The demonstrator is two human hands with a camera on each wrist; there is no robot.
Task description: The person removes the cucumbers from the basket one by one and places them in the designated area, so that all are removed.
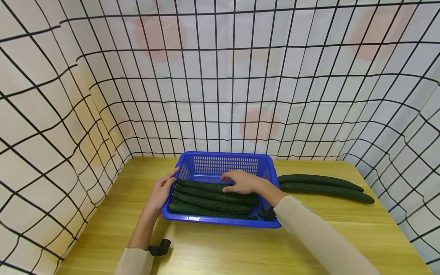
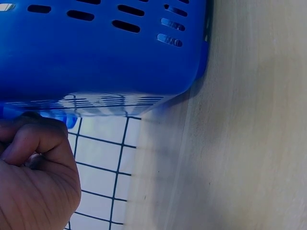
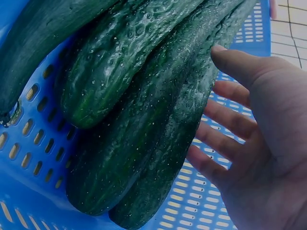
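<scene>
A blue plastic basket (image 1: 220, 220) with slotted walls stands on the table, several long dark green cucumbers (image 1: 213, 204) lying side by side in its front part. At its left end, my left hand (image 1: 160, 193) grips the rim; the left wrist view shows curled fingers (image 2: 45, 141) by the basket's outer wall. My right hand (image 1: 243, 182) reaches in over the right side. In the right wrist view its fingers (image 3: 230, 117) are spread and relaxed along the rearmost cucumber (image 3: 189, 103), the thumb tip overlapping that cucumber's edge. Nothing is gripped there.
Two more cucumbers (image 1: 323, 185) lie on the wooden table (image 1: 206, 252) just right of the basket, their left ends close by its wall. A black wire grid (image 1: 233, 101) with white sheeting behind it encloses the back and both sides. Each wrist wears a small black camera (image 1: 160, 247).
</scene>
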